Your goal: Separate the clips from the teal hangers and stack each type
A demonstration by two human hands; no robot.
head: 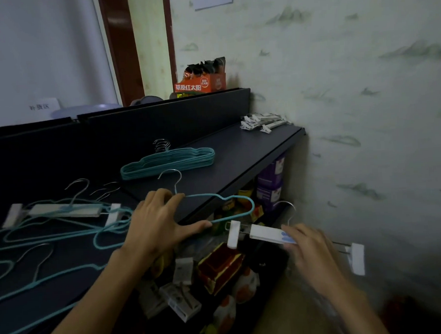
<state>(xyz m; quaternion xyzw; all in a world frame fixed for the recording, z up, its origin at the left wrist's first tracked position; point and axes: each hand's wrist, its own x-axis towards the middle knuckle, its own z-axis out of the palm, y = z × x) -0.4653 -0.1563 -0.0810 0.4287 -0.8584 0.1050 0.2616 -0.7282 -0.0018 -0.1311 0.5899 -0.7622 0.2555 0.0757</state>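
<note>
Left hand [158, 221] gripping teal hanger [239, 200], right hand [310, 251] at 4 o'clock pinching white clip hanger [265, 233]

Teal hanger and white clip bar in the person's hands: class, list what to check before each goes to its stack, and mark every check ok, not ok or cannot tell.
1. Clip bar is off the teal hanger: ok, they look apart.
2. Left hand has hold of the hanger: ok, thumb and fingers grip its wire.
3. Right hand has hold of the clip bar: ok, fingers lie round its middle.
4. Hanger stack on the shelf is neat: ok.
5. Clip pile at the shelf's far end has room: cannot tell.
6. Clipped hangers still left to separate: not ok.
</note>
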